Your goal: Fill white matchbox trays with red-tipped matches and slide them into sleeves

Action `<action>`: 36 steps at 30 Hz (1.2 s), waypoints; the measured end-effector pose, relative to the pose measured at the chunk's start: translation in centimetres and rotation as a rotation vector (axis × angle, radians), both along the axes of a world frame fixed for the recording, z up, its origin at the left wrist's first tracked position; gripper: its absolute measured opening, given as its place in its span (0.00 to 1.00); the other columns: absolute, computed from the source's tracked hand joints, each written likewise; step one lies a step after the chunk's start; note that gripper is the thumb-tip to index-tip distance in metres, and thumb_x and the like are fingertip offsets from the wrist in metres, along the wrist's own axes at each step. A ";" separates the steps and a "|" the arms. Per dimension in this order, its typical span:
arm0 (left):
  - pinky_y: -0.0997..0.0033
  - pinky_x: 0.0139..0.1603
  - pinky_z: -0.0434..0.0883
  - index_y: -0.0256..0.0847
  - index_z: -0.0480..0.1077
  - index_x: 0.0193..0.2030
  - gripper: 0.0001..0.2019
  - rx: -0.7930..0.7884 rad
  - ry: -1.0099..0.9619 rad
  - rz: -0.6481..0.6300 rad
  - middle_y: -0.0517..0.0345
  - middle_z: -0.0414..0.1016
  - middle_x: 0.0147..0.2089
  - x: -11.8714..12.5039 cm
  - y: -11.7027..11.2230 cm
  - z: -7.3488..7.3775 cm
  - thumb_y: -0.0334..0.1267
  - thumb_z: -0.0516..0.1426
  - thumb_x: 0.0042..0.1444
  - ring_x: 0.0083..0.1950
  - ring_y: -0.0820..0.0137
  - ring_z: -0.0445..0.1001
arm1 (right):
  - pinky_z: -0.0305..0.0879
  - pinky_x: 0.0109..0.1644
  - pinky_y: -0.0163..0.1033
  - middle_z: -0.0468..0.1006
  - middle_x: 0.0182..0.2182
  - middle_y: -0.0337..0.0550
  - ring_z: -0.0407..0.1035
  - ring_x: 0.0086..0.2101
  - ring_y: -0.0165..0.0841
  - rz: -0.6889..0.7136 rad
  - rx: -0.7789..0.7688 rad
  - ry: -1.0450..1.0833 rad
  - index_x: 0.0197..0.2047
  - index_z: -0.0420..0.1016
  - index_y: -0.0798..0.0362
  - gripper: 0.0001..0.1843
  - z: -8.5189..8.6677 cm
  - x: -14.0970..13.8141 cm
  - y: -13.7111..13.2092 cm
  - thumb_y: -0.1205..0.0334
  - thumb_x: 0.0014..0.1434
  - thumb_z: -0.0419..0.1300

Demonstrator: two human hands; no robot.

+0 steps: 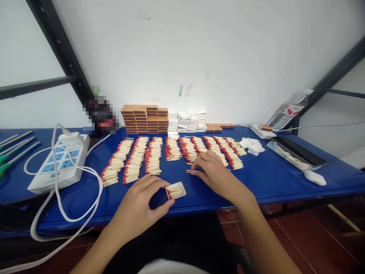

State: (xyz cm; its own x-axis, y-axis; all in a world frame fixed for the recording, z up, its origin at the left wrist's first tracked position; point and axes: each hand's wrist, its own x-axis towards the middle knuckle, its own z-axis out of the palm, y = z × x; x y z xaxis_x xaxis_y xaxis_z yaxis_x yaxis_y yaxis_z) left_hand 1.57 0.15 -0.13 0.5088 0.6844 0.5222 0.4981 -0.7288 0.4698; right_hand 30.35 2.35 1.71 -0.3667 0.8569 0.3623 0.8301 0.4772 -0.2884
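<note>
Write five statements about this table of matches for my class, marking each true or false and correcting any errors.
1. The left hand holds a small tray containing matches. True.
2. The right hand holds a cable. False: the right hand seems to pinch loose matches.
3. Brown boxes are stacked left of the stacked white trays. True.
4. The bottle stands upright. False: the bottle leans.
5. The power strip lies left of the match rows. True.

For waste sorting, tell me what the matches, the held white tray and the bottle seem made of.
Matches: probably matte wood, judging by the pale, straight sticks. White tray: likely matte card, from its thin, straight walls; plastic isn't ruled out. Bottle: apparently glossy clear plastic, since it is see-through with bright highlights.
</note>
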 end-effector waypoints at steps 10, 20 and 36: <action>0.59 0.55 0.78 0.46 0.79 0.54 0.11 0.009 -0.010 0.001 0.55 0.85 0.50 0.0 0.1 -0.1 0.37 0.68 0.66 0.51 0.60 0.83 | 0.67 0.55 0.50 0.78 0.43 0.47 0.69 0.49 0.44 0.001 -0.024 -0.019 0.41 0.75 0.50 0.08 0.3 -0.1 0.0 0.66 0.75 0.61; 0.61 0.54 0.78 0.46 0.78 0.53 0.12 -0.009 -0.021 -0.019 0.55 0.84 0.50 0.0 0.0 0.0 0.35 0.69 0.64 0.51 0.60 0.82 | 0.67 0.56 0.53 0.78 0.45 0.48 0.68 0.49 0.45 0.155 0.025 -0.139 0.45 0.77 0.53 0.06 1.5 -4.6 -3.8 0.66 0.77 0.60; 0.59 0.56 0.77 0.46 0.77 0.54 0.12 -0.012 0.001 -0.008 0.55 0.84 0.51 -0.1 0.0 -0.1 0.37 0.69 0.66 0.52 0.60 0.82 | 0.67 0.54 0.52 0.79 0.41 0.48 0.69 0.47 0.47 -0.099 0.077 -0.035 0.43 0.76 0.51 0.04 -1.2 1.0 1.3 0.63 0.74 0.64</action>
State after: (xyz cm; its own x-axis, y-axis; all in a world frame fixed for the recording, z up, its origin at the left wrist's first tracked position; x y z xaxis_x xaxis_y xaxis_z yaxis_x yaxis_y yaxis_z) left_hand 1.52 0.18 -0.23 0.5150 0.6864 0.5134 0.4929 -0.7272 0.4778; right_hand 31.32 3.67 0.56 -0.2957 0.8597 0.4166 0.8830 0.4123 -0.2241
